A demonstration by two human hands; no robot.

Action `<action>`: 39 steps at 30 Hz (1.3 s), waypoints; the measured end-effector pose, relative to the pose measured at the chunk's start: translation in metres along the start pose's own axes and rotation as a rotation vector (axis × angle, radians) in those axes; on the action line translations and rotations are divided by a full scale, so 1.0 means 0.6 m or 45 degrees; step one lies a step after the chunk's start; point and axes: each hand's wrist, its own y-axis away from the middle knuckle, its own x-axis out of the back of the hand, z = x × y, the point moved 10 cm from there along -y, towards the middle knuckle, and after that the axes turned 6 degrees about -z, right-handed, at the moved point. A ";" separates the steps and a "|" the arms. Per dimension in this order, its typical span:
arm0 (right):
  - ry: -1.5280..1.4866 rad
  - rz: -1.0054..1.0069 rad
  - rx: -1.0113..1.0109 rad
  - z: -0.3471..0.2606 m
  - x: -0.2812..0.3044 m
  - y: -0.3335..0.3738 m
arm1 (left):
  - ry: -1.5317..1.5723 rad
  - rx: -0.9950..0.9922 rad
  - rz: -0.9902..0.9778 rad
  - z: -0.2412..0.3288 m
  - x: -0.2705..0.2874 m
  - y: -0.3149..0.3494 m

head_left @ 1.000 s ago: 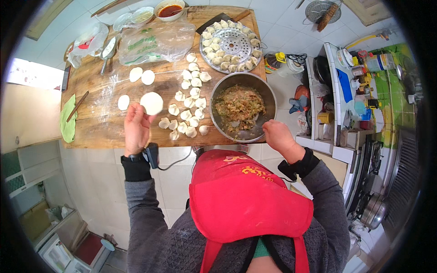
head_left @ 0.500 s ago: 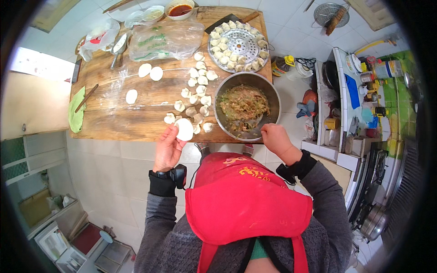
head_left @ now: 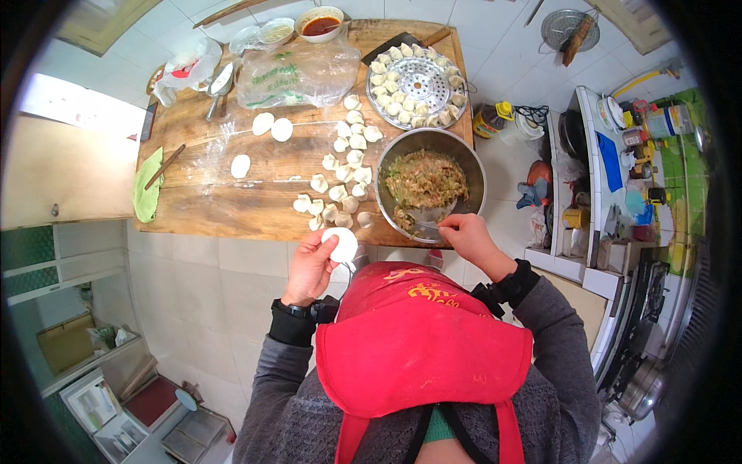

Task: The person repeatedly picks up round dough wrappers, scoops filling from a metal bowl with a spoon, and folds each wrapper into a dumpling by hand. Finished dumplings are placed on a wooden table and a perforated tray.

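My left hand (head_left: 307, 269) pinches a round white dough wrapper (head_left: 342, 244) between thumb and fingers, just off the table's near edge. The fingers of my right hand (head_left: 470, 240) are closed together over the near right rim of a deep metal bowl (head_left: 481, 174). Whatever they grip is too small to make out. Inside the bowl is a minced filling with green bits (head_left: 425, 179). Folded dumplings (head_left: 338, 193) lie in a loose cluster left of the bowl. Three flat dough wrappers (head_left: 240, 165) rest farther left on the wooden table.
A perforated metal tray (head_left: 421, 81) ringed with dumplings stands behind the bowl, partly over a dark cleaver (head_left: 380, 51). At the back are a plastic bag (head_left: 297, 77) and a bowl of red sauce (head_left: 320, 26). A green cloth (head_left: 147, 193) with a stick lies left. Crowded shelves (head_left: 591, 170) flank the right.
The view has shifted, so the table sits a little farther right and lower. My left hand has drawn the wrapper toward me and rightward. My right hand stays at the bowl's near rim.
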 end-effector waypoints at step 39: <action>0.209 0.571 0.684 -0.125 0.154 0.128 | 0.174 0.195 -0.328 -0.050 -0.262 -0.138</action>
